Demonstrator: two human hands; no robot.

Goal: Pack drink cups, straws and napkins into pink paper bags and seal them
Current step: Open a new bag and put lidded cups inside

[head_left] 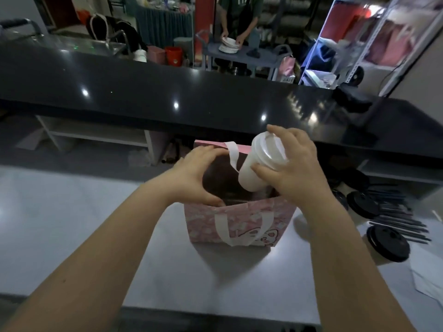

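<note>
Here, in front of the long black counter (pixel 143 97), we work at a grey table (pixel 72 224) where the pink paper bag (pixel 239 219) stands upright, mouth open. Our left hand (pixel 194 173) holds that mouth, thumb on the near rim and fingers curled over the far one, while our right hand (pixel 292 168) clasps the tilted white cup (pixel 254 171) round its lidded top, base dipping into the bag's right side. Black lids (pixel 388 243) and dark straws (pixel 398 224) lie to the right.
</note>
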